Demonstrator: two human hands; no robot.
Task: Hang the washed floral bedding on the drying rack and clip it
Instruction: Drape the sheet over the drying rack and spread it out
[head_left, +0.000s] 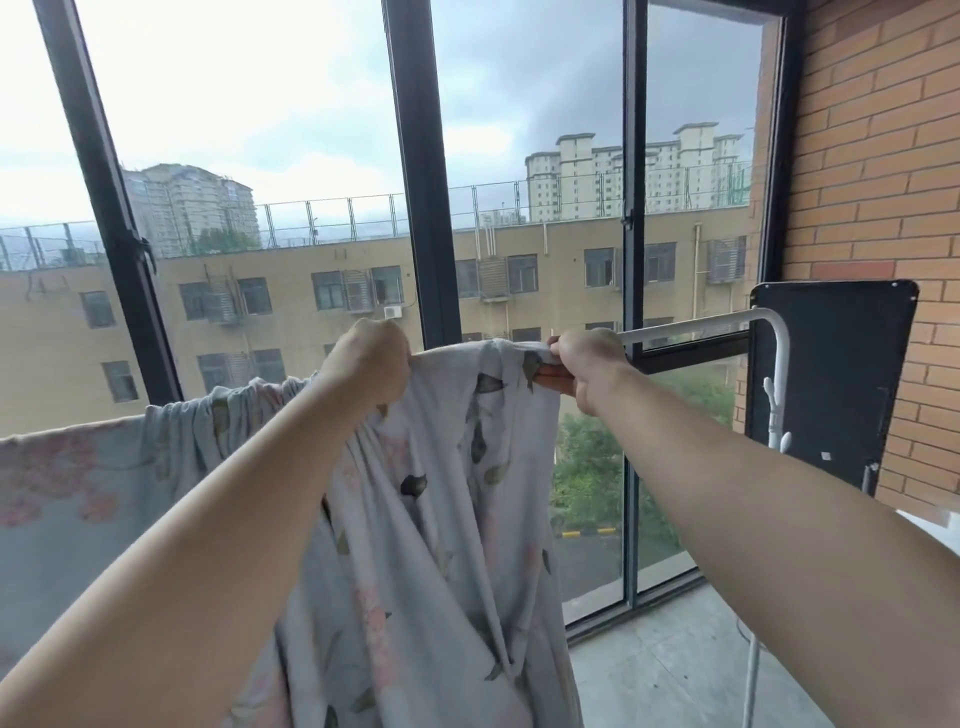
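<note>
Evidently both fists close on the floral bedding (431, 519): left hand (366, 358) bunching it, right hand (587, 366) pinning the edge against the drying rack's white rail (691, 327) beside something orange, perhaps a clip (553, 378)

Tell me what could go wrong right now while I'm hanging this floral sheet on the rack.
The floral bedding is bunched where your left hand and right hand grip it on the rack bar, so it may dry unevenly. No clip on it is clearly visible, so it could slide off once you let go. The long hanging part may drag on the floor.
</note>
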